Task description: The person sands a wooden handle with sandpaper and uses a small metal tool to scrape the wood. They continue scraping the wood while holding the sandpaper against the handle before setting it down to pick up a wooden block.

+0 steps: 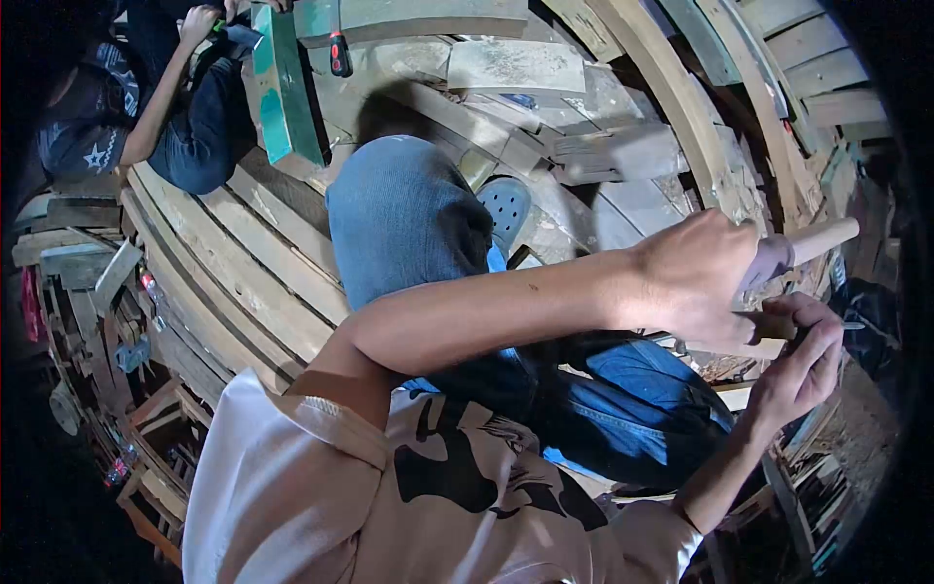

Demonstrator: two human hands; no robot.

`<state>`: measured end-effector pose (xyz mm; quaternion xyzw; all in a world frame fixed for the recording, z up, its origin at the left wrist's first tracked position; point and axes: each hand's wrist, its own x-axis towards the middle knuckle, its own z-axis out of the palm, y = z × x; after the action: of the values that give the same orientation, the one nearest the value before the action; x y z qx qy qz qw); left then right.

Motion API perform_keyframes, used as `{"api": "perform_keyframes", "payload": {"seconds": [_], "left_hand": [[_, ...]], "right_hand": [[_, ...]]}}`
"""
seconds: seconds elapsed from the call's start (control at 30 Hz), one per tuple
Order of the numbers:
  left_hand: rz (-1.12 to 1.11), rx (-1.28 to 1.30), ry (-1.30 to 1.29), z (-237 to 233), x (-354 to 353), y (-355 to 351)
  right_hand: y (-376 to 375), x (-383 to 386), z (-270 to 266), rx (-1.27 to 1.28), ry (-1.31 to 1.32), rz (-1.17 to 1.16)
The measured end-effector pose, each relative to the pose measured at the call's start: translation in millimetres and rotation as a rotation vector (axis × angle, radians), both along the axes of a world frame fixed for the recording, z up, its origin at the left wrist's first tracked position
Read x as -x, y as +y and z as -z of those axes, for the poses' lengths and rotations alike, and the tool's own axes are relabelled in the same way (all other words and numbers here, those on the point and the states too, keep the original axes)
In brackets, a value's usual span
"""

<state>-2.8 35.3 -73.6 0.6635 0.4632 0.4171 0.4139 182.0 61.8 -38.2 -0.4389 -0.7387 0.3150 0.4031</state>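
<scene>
My left hand [702,261] reaches across from the left and is closed in a fist. Against its far side is a round wooden rod [825,239] with a grey-purple part [769,263]; the fist hides how they meet. Just below, my right hand [800,370] is closed, thumb and fingers pinched round a slim tool whose thin metal tip [853,326] sticks out to the right. A brown wooden piece [764,327] lies between the two hands, partly hidden by the fingers.
A person [97,122] sits at upper left, hands near a green-painted wood block [282,97]. A red-and-black handled tool [339,55] lies on boards beside it. Long planks [243,258] run at left; curved beams [671,88] stand at upper right. My knee [399,214] is raised.
</scene>
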Motion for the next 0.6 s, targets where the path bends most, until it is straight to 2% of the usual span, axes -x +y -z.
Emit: {"api": "perform_keyframes", "payload": {"seconds": [0.1,0.3,0.37,0.47,0.57,0.6], "left_hand": [[0.012,0.137,-0.023,2.6,-1.0,1.6],[0.129,0.111,-0.128,3.9,-0.3,1.0],[0.134,0.107,-0.230,13.5,-6.5,1.4],[0.211,0.201,-0.122,-0.2,0.5,0.8],[0.186,0.203,-0.122,6.5,-5.0,2.1],[0.175,0.192,-0.150,7.0,-4.9,1.7]], "right_hand": [[-3.1,-1.0,-0.2,0.033,0.077,-0.085],[-7.9,-4.1,2.1,0.121,0.146,-0.052],[-10.9,-3.0,2.3,0.145,0.285,-0.047],[-17.0,0.4,-1.9,0.225,0.422,-0.001],[-12.7,-2.4,-3.7,0.157,0.294,-0.061],[-11.2,-1.0,-6.9,0.121,0.197,0.050]]}}
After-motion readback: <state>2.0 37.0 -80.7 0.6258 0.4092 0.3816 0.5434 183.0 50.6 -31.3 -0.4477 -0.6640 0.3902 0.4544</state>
